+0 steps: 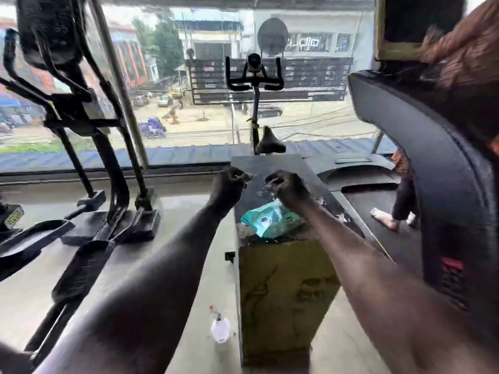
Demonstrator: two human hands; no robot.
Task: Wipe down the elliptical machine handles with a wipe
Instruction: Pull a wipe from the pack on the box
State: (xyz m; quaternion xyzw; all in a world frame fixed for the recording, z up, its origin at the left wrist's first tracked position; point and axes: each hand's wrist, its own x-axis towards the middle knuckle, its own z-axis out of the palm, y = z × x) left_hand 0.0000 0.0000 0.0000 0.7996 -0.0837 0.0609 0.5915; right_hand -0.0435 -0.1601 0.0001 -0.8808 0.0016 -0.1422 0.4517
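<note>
Your left hand [229,182] and right hand [286,186] hang curled above the dark-topped box [283,287]; whether either grip pinches a wipe, you cannot tell through the blur. The teal wipe pack [270,220] lies on the box top beneath your right wrist. The elliptical machine [89,112] stands well apart at left, a spray bottle [220,327] on the floor.

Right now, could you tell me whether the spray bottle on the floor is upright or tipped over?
Upright: the spray bottle stands on its base on the floor beside the box, nozzle pointing up.
</note>
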